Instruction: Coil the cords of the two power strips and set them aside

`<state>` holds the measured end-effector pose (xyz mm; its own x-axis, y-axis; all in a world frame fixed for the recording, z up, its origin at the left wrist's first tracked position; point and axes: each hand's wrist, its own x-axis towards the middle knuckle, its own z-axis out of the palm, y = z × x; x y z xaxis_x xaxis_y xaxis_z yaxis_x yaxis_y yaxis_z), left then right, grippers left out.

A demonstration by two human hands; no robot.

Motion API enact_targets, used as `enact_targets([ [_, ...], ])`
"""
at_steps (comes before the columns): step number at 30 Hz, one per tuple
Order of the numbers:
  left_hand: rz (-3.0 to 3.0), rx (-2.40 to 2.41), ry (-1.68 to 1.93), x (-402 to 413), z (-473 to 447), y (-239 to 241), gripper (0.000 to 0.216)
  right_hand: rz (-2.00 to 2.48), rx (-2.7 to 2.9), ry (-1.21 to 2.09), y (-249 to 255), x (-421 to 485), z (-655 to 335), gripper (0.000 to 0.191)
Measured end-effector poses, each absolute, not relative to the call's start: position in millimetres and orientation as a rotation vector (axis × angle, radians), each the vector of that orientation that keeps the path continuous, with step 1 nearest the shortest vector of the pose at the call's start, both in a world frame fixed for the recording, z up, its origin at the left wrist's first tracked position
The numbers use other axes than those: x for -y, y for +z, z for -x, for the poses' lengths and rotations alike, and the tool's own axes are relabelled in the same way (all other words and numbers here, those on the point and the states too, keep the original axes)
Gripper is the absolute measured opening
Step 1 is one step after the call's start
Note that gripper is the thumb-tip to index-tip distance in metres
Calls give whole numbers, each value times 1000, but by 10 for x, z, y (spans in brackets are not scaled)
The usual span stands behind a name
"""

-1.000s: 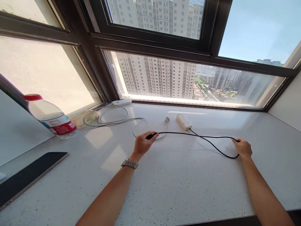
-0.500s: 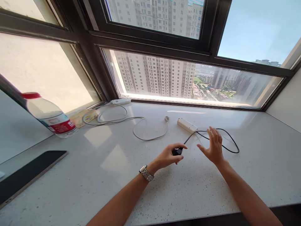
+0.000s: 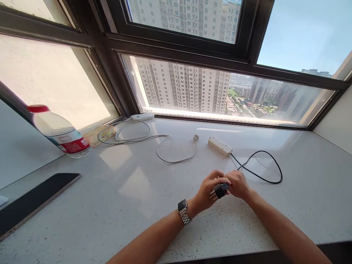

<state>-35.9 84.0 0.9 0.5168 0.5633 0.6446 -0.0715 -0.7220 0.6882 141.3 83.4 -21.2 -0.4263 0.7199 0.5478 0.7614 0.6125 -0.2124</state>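
My left hand (image 3: 206, 192) and my right hand (image 3: 238, 184) meet over the white speckled sill (image 3: 137, 205), both closed around a black plug (image 3: 220, 190) whose metal prongs point left. Its black cable (image 3: 264, 178) loops away to the right and back to a small white power strip (image 3: 220, 146) lying near the window. A metal watch sits on my left wrist.
A white cable (image 3: 165, 156) with a round metal end curls at the back, running to a white adapter (image 3: 142, 117) by the window frame. A red-capped water bottle (image 3: 62, 135) and a yellow packet (image 3: 100, 135) stand at left. A dark flat device (image 3: 30, 203) lies near left.
My left hand carried the plug from the back of the sill toward me. My right hand let go of the cable's far loop and came in to grip the plug too.
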Motion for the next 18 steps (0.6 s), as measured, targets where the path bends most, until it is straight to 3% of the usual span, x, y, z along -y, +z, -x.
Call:
enact_targets([
  [3, -1523, -490, 1424, -995, 472, 147, 43, 1443, 2139, 1, -230, -933, -1583, 48],
  [8, -760, -515, 1450, -1364, 892, 391, 50, 1870, 1805, 82, -156, -1093, -2237, 49],
  [13, -718, -660, 1768, -1616, 1385, 496, 46, 2100, 1379, 170, -104, -1031, -2839, 47],
  [18, -868, -829, 1901, -1619, 1350, 393, 47, 1693, 1173, 511, 55, -909, -2751, 47],
])
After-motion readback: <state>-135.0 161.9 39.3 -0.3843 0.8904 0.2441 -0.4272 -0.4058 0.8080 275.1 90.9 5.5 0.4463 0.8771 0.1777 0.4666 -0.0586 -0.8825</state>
